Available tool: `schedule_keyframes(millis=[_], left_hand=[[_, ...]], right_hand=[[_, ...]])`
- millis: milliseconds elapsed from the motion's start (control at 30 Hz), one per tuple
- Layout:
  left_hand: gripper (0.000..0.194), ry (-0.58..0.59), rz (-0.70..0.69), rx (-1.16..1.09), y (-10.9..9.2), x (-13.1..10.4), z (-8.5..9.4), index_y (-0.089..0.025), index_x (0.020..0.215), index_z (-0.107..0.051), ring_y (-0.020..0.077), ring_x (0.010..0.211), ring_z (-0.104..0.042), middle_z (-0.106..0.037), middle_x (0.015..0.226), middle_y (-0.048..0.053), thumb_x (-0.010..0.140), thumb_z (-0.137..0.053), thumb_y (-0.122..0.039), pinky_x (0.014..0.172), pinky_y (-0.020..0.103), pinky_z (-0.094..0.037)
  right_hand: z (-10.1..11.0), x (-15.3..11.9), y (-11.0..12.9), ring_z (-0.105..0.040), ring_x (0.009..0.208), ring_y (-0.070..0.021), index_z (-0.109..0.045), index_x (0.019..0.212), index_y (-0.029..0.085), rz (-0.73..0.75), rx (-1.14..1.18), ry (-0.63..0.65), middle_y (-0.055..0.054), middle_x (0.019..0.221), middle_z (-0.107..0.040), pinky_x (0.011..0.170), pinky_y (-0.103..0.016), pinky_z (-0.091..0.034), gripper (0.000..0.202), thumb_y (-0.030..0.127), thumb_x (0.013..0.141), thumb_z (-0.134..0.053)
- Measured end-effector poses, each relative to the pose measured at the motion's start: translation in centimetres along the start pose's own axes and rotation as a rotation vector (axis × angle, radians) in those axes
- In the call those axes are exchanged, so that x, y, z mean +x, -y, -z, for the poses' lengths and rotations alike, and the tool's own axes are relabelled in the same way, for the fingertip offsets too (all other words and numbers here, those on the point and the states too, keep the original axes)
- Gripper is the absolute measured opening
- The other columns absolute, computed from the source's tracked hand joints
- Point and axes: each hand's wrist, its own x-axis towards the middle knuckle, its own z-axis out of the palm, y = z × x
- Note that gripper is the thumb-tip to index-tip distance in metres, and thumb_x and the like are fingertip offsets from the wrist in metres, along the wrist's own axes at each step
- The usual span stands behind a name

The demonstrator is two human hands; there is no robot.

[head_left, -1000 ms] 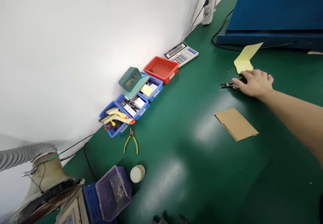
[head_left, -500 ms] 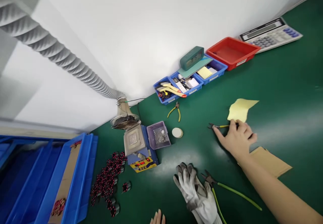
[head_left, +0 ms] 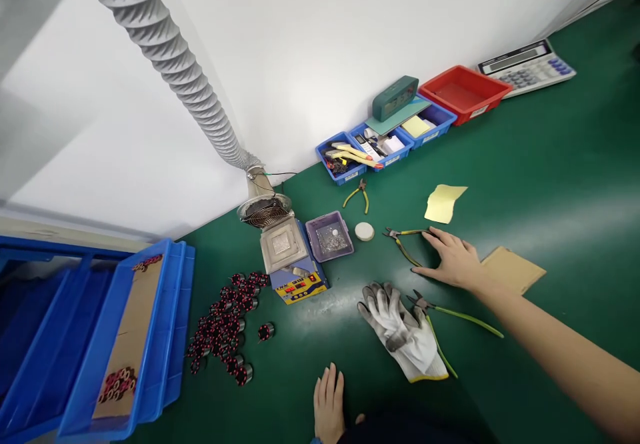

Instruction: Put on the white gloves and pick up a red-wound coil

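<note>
At the near edge the left hand (head_left: 329,401), of which only fingertips showed half a second ago, now lies palm down on the green table (head_left: 380,401), fingers straight, nearly together and holding nothing. Just beyond are the small dark coils (head_left: 227,321), heaped to the left, the grey-and-white gloves (head_left: 400,331) and the large green-handled cutters (head_left: 465,320), their nearer handle just beside the gloves. Farther out, the right hand (head_left: 455,261) has thumb and forefinger wide apart at the two handle ends of the small yellow-handled pliers (head_left: 395,235), which lie left of it with the tips pointing away from the palm. Those handles, mostly hidden under the hand half a second ago, now show splayed; I judge the pliers to be touched rather than firmly gripped, though whether they are lifted I cannot tell. Brown cardboard (head_left: 517,271) lies partly behind the wrist, and the creased yellow note (head_left: 441,207) now sits apart from the fingers. Across the table stand the blue heating unit (head_left: 306,284), the purple tray (head_left: 345,252), the blue bins (head_left: 435,139), the red tray (head_left: 460,101) and the calculator (head_left: 530,71), below a white wall (head_left: 340,37) and a grey ribbed duct (head_left: 185,84).
</note>
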Motion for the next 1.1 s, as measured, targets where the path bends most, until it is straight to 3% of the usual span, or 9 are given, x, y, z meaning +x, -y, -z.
schedule_keyframes(millis=[133, 300, 467, 667, 833, 900, 967, 1033, 1100], left_hand=[[0.058, -0.015, 0.005, -0.087, 0.4, -0.4, -0.3, -0.022, 0.128, -0.062, 0.0252, 0.108, -0.065, -0.073, 0.114, 0.009, 0.075, -0.068, -0.046, 0.091, 0.035, -0.051], [0.044, 0.037, 0.043, -0.131, 0.4, -0.4, -0.5, -0.022, 0.116, -0.069, 0.0234, 0.11, -0.065, -0.071, 0.12, 0.009, 0.076, -0.069, -0.04, 0.09, 0.032, -0.052], [0.041, -0.021, 0.057, -0.186, 0.3, -0.3, -0.2, -0.022, 0.111, -0.071, 0.0228, 0.109, -0.066, -0.072, 0.119, 0.008, 0.075, -0.07, -0.041, 0.088, 0.031, -0.053], [0.047, 0.056, 0.056, -0.18, 0.0, 0.1, 1.1, -0.02, 0.121, -0.066, 0.0253, 0.115, -0.063, -0.069, 0.123, 0.011, 0.077, -0.068, -0.037, 0.094, 0.036, -0.051], [0.046, 0.038, 0.08, -0.204, -0.2, 0.2, 1.2, -0.019, 0.118, -0.067, 0.026, 0.113, -0.063, -0.069, 0.124, 0.012, 0.077, -0.067, -0.039, 0.093, 0.036, -0.051], [0.044, 0.029, 0.088, -0.214, -0.2, 0.1, 1.0, -0.019, 0.118, -0.067, 0.0256, 0.114, -0.063, -0.068, 0.125, 0.012, 0.078, -0.066, -0.038, 0.093, 0.035, -0.051], [0.044, 0.022, 0.09, -0.218, -0.2, -0.1, 0.7, -0.019, 0.117, -0.067, 0.0255, 0.115, -0.062, -0.067, 0.126, 0.012, 0.078, -0.066, -0.039, 0.094, 0.035, -0.05], [0.047, 0.024, 0.088, -0.215, -0.1, -0.3, 0.4, -0.019, 0.118, -0.067, 0.0262, 0.117, -0.061, -0.067, 0.127, 0.012, 0.077, -0.066, -0.042, 0.095, 0.035, -0.05], [0.053, 0.03, 0.085, -0.209, -0.1, -0.4, 0.2, -0.019, 0.121, -0.065, 0.0274, 0.119, -0.06, -0.067, 0.127, 0.012, 0.076, -0.067, -0.045, 0.096, 0.037, -0.049]], right_hand=[[1.9, 0.0, 2.6, -0.05, 0.122, -0.0346, -0.054, 0.134, 0.013, -0.068, -0.101, 0.11, -0.019, 0.133, -0.054, 0.098, -0.049, -0.04, 0.063, 0.047, 0.081, -0.056], [3.2, 1.6, 6.1, -0.059, 0.106, -0.0385, -0.06, 0.118, 0.007, -0.184, -0.141, 0.19, -0.025, 0.112, -0.059, 0.086, -0.05, -0.042, 0.045, 0.018, 0.074, -0.061], [3.1, 3.9, 6.3, -0.059, 0.108, -0.0412, -0.06, 0.104, 0.002, -0.257, 0.057, 0.195, -0.031, 0.109, -0.058, 0.088, -0.055, -0.042, 0.029, 0.013, 0.081, -0.047], [5.0, 2.4, 3.9, -0.061, 0.117, -0.0213, -0.046, 0.134, 0.016, -0.194, 0.547, 0.264, -0.015, 0.126, -0.062, 0.091, -0.035, -0.051, 0.061, 0.012, 0.074, -0.037], [5.7, -2.8, 4.3, -0.046, 0.135, -0.0208, -0.037, 0.142, 0.031, -0.098, 1.44, 0.364, -0.006, 0.148, -0.047, 0.101, -0.039, -0.048, 0.07, 0.021, 0.074, -0.048], [5.7, -4.1, 5.0, -0.05, 0.131, -0.0213, -0.046, 0.134, 0.032, -0.111, 1.684, 0.399, -0.005, 0.138, -0.055, 0.104, -0.042, -0.045, 0.056, 0.026, 0.079, -0.053], [5.5, -4.7, 5.8, -0.062, 0.109, -0.0203, -0.057, 0.118, 0.028, -0.123, 1.826, 0.429, -0.006, 0.112, -0.065, 0.102, -0.044, -0.046, 0.034, 0.032, 0.084, -0.055], [5.5, -4.9, 6.4, -0.064, 0.087, -0.0169, -0.061, 0.106, 0.025, -0.13, 1.924, 0.458, -0.004, 0.093, -0.064, 0.097, -0.043, -0.048, 0.023, 0.036, 0.087, -0.057], [5.6, -4.9, 6.7, -0.063, 0.089, -0.0164, -0.061, 0.109, 0.024, -0.132, 1.981, 0.502, -0.004, 0.097, -0.062, 0.095, -0.041, -0.048, 0.026, 0.035, 0.085, -0.06]])
